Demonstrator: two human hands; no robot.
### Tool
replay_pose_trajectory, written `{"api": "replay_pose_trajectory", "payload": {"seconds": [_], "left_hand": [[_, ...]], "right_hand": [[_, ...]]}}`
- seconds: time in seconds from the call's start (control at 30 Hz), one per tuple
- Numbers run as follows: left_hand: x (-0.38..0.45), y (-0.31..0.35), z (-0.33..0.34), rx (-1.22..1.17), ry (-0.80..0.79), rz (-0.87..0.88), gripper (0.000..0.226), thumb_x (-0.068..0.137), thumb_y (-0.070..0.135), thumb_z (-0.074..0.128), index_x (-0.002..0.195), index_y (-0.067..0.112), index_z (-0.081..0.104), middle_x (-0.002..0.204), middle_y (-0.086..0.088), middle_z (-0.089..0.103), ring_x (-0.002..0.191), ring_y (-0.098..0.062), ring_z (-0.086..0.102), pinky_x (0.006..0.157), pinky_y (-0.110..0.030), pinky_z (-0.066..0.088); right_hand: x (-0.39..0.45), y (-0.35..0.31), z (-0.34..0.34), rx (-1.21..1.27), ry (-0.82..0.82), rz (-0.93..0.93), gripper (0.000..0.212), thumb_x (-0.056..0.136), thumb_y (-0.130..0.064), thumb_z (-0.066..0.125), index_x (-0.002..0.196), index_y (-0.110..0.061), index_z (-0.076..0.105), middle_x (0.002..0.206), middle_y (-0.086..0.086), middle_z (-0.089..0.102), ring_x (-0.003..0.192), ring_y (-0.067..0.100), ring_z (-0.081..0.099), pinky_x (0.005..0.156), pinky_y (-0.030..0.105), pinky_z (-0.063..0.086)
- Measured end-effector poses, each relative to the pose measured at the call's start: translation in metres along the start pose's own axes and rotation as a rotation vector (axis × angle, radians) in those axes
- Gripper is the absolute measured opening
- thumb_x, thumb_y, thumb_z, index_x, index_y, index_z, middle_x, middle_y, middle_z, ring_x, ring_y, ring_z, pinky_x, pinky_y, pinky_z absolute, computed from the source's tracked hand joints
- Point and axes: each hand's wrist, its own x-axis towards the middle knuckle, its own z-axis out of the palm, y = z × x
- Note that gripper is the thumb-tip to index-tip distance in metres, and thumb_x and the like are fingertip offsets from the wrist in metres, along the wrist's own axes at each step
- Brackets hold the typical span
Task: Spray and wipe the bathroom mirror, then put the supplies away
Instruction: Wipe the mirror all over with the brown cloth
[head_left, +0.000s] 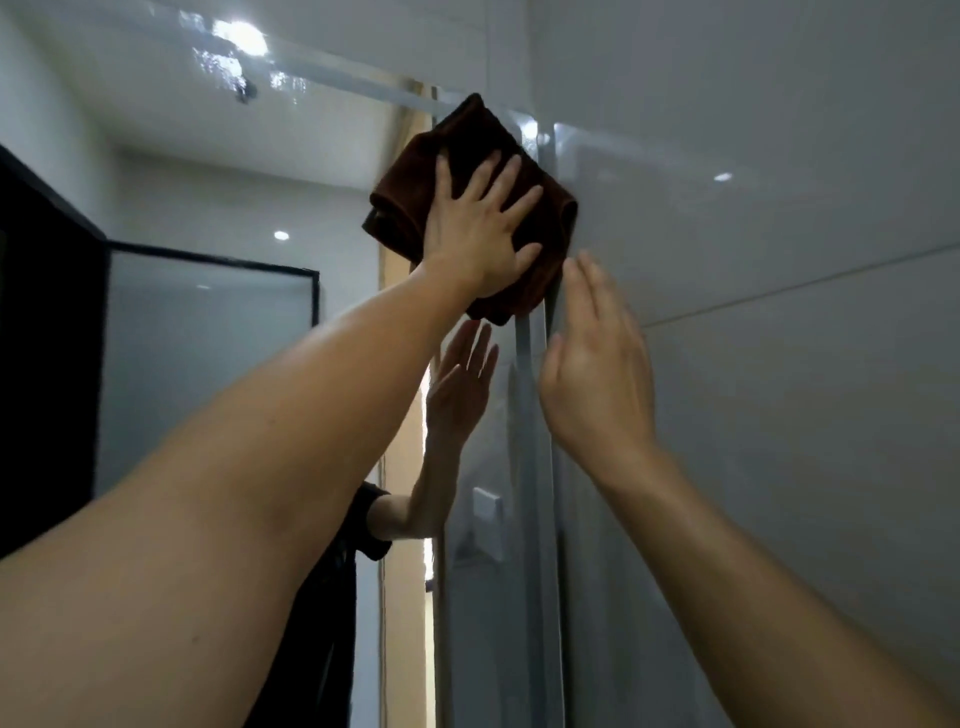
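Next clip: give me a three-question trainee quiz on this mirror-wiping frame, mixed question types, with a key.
1. True or false: the left hand presses the brown cloth with fingers spread flat.
2. Multiple choice: where on the mirror is the cloth? A) lower left corner B) upper right corner C) centre
3. Fill in: the right hand is raised with straight fingers beside the mirror's right ____, holding nothing.

Key: 1 true; 2 B; 3 edge. The spray bottle is not in view.
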Motion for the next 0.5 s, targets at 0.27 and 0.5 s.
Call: {"api": "replay_pose_trajectory", "payload": {"seconds": [0.27,0.5], "left_hand": [[-0.147,0.061,0.025,-0.112,-0.099,0.116,0.073,0.094,0.061,0.016,0.159,0.03,0.004,0.167,-0.006,-0.004,0.154,-0.028,-0.002,0.116,-0.066,-0.007],[-0.291,0.12,0.048,-0.236,-0.135,0.154,0.077,0.1,0.055,0.031,0.159,0.019,-0.002,0.167,-0.007,-0.003,0.154,-0.028,-0.003,0.118,-0.064,-0.004]], "right_hand": [[-0.041,0.007,0.019,0.035,-0.034,0.066,0.06,0.101,-0.004,0.039,0.159,-0.009,0.024,0.167,0.008,0.021,0.155,0.02,0.018,0.127,0.039,0.018],[-0.111,0.019,0.029,0.055,-0.118,0.134,0.057,0.103,-0.007,0.036,0.159,-0.009,0.024,0.167,0.006,0.022,0.155,0.018,0.018,0.127,0.037,0.018]]}}
